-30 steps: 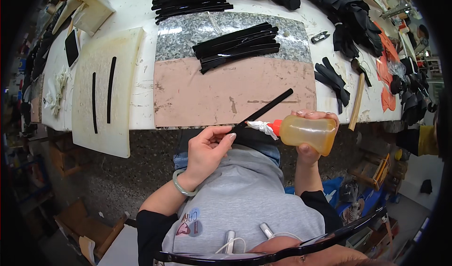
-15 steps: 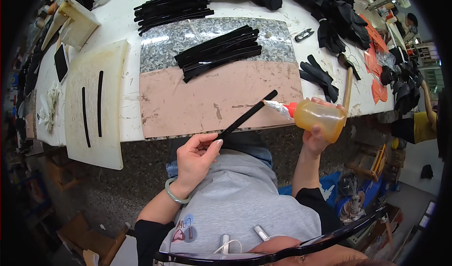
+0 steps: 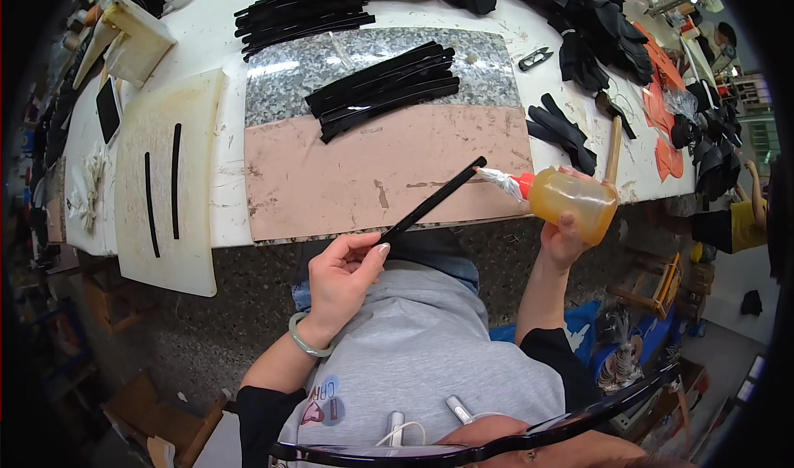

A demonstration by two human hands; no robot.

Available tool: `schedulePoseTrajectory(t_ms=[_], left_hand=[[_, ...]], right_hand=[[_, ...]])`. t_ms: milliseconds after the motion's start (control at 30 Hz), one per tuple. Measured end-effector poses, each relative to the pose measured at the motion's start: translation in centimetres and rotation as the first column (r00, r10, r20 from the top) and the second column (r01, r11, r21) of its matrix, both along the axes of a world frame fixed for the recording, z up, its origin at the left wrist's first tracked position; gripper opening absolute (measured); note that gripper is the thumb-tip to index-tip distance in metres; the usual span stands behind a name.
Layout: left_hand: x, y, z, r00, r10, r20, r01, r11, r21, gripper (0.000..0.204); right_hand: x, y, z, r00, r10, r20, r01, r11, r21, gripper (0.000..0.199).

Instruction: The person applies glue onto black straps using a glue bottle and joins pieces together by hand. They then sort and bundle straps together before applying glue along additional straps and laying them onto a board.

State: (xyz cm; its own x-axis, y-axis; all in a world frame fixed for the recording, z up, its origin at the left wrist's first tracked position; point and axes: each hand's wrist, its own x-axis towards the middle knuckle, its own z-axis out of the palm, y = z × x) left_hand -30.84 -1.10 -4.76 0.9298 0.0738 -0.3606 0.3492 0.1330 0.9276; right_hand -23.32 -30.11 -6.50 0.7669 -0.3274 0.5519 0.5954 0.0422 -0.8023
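Between thumb and fingers, my left hand (image 3: 343,276) pinches the near end of a narrow black strip (image 3: 430,204). The strip slants up to the right over the front of a pinkish-brown work mat (image 3: 331,182). My right hand (image 3: 564,235) is wrapped round a clear squeeze bottle (image 3: 575,206) of amber liquid, tipped sideways with its red cap and whitish, wrapped nozzle pointing left. The nozzle's tip is at the strip's far end; whether it touches is too small to tell. A stack of similar black strips (image 3: 385,87) lies at the mat's back.
Two black strips (image 3: 176,182) lie on a pale board (image 3: 136,244) at left, overhanging the table edge. More strips (image 3: 302,13) are piled at the back. Thread snips (image 3: 535,59), a wooden-handled tool (image 3: 613,149) and black pieces (image 3: 562,133) lie at right. Another person's arm (image 3: 757,195) shows far right.
My right hand has moved slightly right with the bottle, and the nozzle's tip has shifted along the strip toward its far end. My left hand has barely moved.
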Motion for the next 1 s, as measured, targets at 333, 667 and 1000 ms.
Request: schedulePoseTrajectory(t_ms=[333, 667, 1000], left_hand=[[-0.1, 0.0, -0.2, 1.000, 0.001, 0.011, -0.001, 1.000, 0.006, 0.020], [0.0, 0.0, -0.2, 1.000, -0.005, 0.012, 0.004, 1.000, 0.015, 0.019], [0.0, 0.0, -0.1, 1.000, -0.007, 0.014, 0.007, 1.000, 0.023, 0.018]], right_hand=[[-1.9, 3.6, -0.5, 0.971, 0.225, -0.077, -0.212, 0.966, 0.147, 0.078], [-2.8, 5.4, -0.1, 0.939, 0.323, -0.119, -0.310, 0.944, 0.111, 0.080], [-0.5, 1.1, -0.7, 0.997, 0.063, -0.046, -0.060, 0.996, 0.061, 0.075]])
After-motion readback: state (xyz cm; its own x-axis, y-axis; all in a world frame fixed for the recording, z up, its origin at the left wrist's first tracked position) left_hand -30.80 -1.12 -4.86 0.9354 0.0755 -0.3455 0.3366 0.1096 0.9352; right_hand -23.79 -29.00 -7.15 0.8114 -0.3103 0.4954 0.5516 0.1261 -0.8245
